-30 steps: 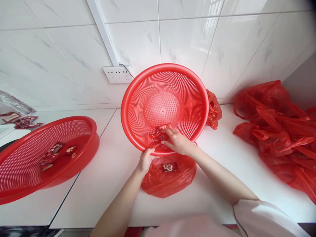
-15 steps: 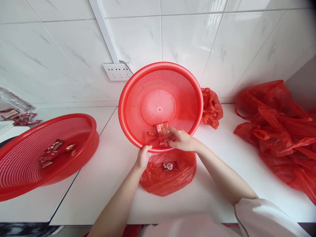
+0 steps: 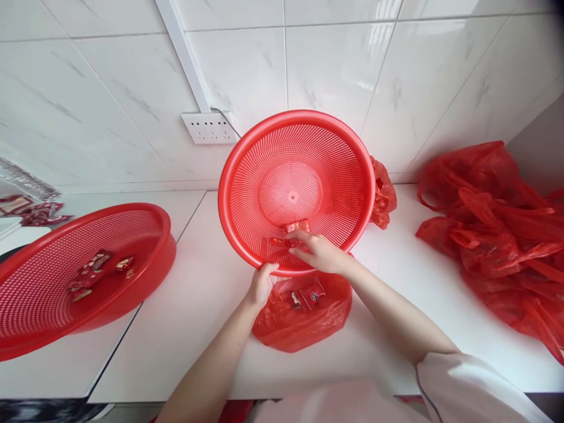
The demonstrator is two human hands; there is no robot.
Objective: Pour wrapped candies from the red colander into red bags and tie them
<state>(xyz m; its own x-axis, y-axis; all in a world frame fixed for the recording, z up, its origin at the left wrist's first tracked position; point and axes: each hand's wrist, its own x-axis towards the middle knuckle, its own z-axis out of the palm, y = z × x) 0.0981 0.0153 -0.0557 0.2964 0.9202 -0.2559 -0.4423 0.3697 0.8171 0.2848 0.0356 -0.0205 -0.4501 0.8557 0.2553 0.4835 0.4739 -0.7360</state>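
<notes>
A round red mesh basket (image 3: 293,170) is tilted toward me, its lower rim over an open red plastic bag (image 3: 291,338). My left hand (image 3: 263,285) grips that rim at its lower left. Inside the basket, my right hand (image 3: 315,251) has its fingers apart beside a red packet (image 3: 297,225) and a smaller red piece (image 3: 277,241); it holds nothing that I can see. In the bag's mouth lie small red packets (image 3: 314,295).
At the left, a second red basket (image 3: 150,264) holds several packets (image 3: 90,273). Crumpled red bags (image 3: 497,235) lie at the right, with another bunch (image 3: 385,194) behind the tilted basket. A socket strip (image 3: 209,128) is on the tiled wall.
The tilted basket has shifted right with my left hand. A small packet that was by my right fingers has left the basket, and another packet now shows in the bag.
</notes>
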